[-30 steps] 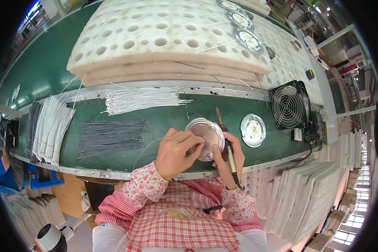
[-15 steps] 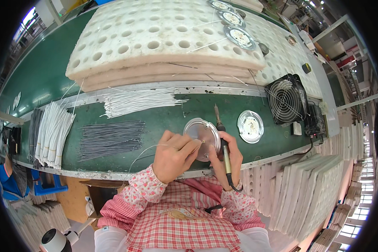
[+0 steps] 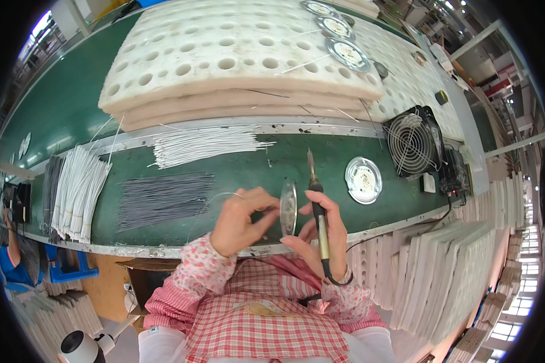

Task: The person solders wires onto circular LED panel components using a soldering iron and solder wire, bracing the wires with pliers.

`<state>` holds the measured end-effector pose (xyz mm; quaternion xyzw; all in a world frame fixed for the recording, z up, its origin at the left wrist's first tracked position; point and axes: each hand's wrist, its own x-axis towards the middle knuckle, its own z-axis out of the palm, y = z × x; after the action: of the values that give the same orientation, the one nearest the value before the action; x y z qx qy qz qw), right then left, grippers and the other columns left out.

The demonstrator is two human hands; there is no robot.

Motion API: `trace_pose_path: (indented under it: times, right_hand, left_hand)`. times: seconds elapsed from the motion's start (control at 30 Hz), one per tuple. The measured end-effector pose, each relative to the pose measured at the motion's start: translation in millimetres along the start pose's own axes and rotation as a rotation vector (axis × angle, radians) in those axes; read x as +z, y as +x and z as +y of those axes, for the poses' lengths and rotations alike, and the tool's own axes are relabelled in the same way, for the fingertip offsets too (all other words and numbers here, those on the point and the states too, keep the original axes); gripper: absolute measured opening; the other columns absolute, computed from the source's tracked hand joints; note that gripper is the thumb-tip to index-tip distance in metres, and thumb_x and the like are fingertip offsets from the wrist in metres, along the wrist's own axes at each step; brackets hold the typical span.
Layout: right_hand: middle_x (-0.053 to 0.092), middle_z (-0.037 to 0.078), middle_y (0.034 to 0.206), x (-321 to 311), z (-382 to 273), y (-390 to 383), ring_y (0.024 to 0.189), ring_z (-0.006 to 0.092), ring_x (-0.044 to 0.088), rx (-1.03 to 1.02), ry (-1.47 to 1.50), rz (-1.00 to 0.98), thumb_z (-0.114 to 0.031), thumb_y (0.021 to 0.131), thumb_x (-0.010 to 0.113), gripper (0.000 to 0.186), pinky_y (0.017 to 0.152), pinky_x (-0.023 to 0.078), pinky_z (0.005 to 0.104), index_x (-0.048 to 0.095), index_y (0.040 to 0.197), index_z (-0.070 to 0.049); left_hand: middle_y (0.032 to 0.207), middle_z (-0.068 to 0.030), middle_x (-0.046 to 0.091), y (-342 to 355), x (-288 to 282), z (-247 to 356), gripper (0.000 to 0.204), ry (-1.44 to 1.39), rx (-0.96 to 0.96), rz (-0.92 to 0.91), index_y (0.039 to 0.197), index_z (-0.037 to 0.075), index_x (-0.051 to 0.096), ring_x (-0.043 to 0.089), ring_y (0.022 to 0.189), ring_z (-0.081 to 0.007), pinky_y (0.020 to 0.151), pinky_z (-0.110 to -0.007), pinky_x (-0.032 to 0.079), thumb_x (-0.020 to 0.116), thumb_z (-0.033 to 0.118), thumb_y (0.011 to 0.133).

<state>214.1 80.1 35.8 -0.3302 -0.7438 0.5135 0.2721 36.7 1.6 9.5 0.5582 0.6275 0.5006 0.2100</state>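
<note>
Working one metal disc (image 3: 289, 209) between our hands, stood nearly on edge above the front of the worktop (image 3: 254, 172); its faces are turned away and unreadable. Clock is centred on it. Our right hand (image 3: 336, 236) is closed round the soldering iron (image 3: 323, 239), thumb by the disc's lower rim; iron tip points to 12, clear of the disc. Our left hand (image 3: 239, 224) sits at 8, thumb and fingers slightly parted next to the disc. A thin wire (image 3: 224, 193) arcs to that hand; we can't tell if it's pinched.

Progress, our read: three discs (image 3: 348, 54) lie on the foam block (image 3: 181, 97) at 1, white leads visible on at least the nearest two, so those look done. The one between our hands looks partway; can't see whether its wire is attached. A loose disc (image 3: 363, 180) lies flat at 2, no lead visible, so probably left to do. Wire stock remains: dark wires (image 3: 163, 199) at 9, white wires (image 3: 206, 145) at 10.
</note>
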Motion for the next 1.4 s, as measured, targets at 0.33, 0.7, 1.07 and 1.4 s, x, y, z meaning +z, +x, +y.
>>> trace_pose_path:
  times: [0.33,0.7,1.07,1.4]
  right_hand:
    - [0.042,0.021,0.145,-2.1,40.8,35.2,0.133,0.041,0.042,-0.312,-0.13,-0.313,-0.031,0.062,0.095,0.111,0.111,0.036,0.0465,0.033,0.151,-0.008]
    - [0.049,0.021,0.136,9.0,31.8,24.5,0.126,0.0403,0.046,-0.25,-0.141,-0.194,-0.034,0.062,0.094,0.11,0.106,0.039,0.0469,0.034,0.15,-0.004]
    - [0.048,0.023,0.136,13.3,23.6,15.0,0.125,0.0424,0.046,-0.364,-0.35,-0.017,-0.03,0.064,0.091,0.104,0.104,0.041,0.0483,0.038,0.149,-0.003]
    - [0.049,0.026,0.126,16.9,24.2,10.5,0.116,0.0435,0.048,-0.382,-0.534,0.102,-0.034,0.063,0.091,0.104,0.097,0.042,0.0501,0.04,0.148,-0.003]
  left_hand:
    - [0.083,-0.0101,0.065,-1.0,-5.6,-18.8,0.015,-0.138,-0.206,-0.053,0.096,0.0,0.07,0.062,0.073,-0.0197,0.065,-0.03,0.046,0.069,-0.001,0.081]
    - [0.082,-0.0081,0.064,-14.3,-2.8,-22.6,0.014,-0.141,-0.298,0.014,0.096,-0.002,0.07,0.058,0.071,-0.0148,0.066,-0.026,0.046,0.067,-0.003,0.082]
    - [0.073,-0.0056,0.068,-5.8,5.1,-1.6,0.021,-0.28,-0.485,0.022,0.097,-0.002,0.072,0.054,0.062,-0.0068,0.057,-0.027,0.045,0.074,0.018,0.09]
    - [0.071,-0.0112,0.067,3.1,12.2,-1.8,0.022,-0.077,-0.375,0.059,0.09,-0.001,0.073,0.06,0.058,-0.0158,0.055,-0.031,0.046,0.08,0.017,0.081]
